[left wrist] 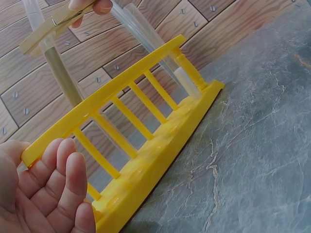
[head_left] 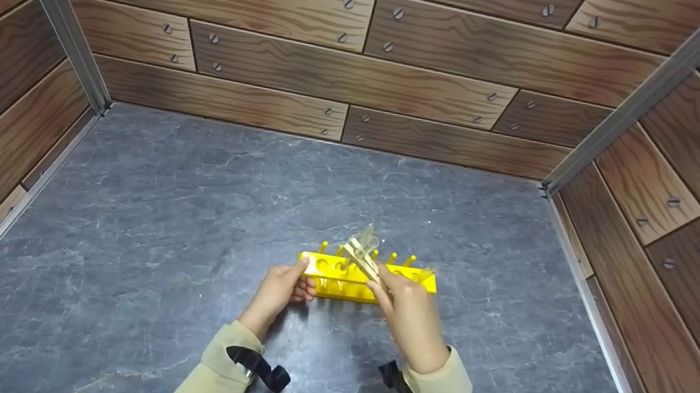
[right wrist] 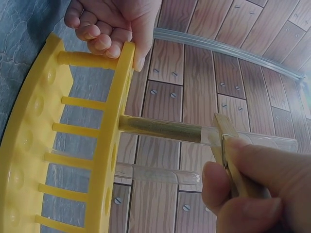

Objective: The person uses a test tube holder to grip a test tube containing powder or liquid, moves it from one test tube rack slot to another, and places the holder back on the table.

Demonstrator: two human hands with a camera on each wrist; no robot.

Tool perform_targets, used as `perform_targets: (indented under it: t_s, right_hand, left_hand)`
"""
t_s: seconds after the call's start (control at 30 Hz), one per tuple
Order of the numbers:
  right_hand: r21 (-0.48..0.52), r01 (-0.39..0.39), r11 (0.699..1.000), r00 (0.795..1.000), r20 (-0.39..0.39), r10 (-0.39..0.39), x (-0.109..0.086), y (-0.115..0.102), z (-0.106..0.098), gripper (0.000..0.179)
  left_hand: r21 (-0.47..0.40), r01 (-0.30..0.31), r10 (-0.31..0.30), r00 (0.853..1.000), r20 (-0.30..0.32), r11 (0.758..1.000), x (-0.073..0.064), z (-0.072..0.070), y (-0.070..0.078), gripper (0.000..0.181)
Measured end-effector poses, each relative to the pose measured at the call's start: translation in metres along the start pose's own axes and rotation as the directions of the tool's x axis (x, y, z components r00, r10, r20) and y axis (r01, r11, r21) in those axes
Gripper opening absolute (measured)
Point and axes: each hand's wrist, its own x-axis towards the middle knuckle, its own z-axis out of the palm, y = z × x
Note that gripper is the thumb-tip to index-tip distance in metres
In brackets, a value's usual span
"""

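A yellow test tube rack (head_left: 327, 272) stands on the floor in front of me. My left hand (head_left: 283, 288) grips its left end, thumb on the top bar and fingers curled beneath. My right hand (head_left: 411, 306) pinches a wooden test tube holder (right wrist: 225, 133), clamped around a clear test tube (right wrist: 209, 136) near its upper part. Yellow-brown liquid (right wrist: 160, 129) fills the tube's lower portion. In the right wrist view, the tube's lower end meets a hole in the rack's top bar; how deep it sits I cannot tell.
At the rack's far end stands another tube (left wrist: 184, 80) with white contents. A further clear tube (right wrist: 155, 173) shows behind the rack. Upright yellow pegs (head_left: 412, 260) line the back. Grey marbled flooring (head_left: 203, 212) lies around, bounded by wood-patterned walls (head_left: 285, 71).
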Motion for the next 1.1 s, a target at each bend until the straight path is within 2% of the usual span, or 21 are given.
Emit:
perform_targets:
  t_s: [0.1,0.3,0.47,0.6,0.87,1.1]
  right_hand:
    - [-0.017,-0.003,1.000,1.000,-0.002,0.003,0.000,0.000,-0.001,0.037]
    - [-0.039,-0.015,0.999,1.000,0.000,0.015,0.000,-0.001,-0.003,0.036]
    - [-0.025,-0.021,0.999,1.000,0.004,0.021,-0.001,-0.001,-0.003,0.036]
    - [-0.033,-0.034,0.999,0.999,0.011,0.034,0.000,-0.002,-0.005,0.037]
    - [-0.037,-0.051,0.998,0.998,0.025,0.052,-0.001,-0.003,-0.008,0.037]
    - [-0.027,-0.048,0.999,0.999,0.012,0.048,-0.005,-0.002,-0.010,0.038]
  left_hand:
    - [-0.011,0.007,-0.007,1.000,0.013,1.000,-0.003,0.000,0.006,0.046]
    - [-0.026,-0.011,0.012,1.000,0.027,1.000,-0.018,0.003,0.025,0.044]
    - [-0.028,-0.016,0.017,1.000,0.023,0.999,-0.023,0.004,0.029,0.044]
    - [-0.019,-0.009,0.010,1.000,0.021,1.000,-0.020,0.003,0.026,0.044]
    - [-0.022,-0.002,0.002,1.000,0.016,1.000,-0.001,0.000,0.002,0.046]
    - [-0.005,-0.013,0.013,1.000,-0.001,1.000,0.001,0.001,-0.002,0.047]
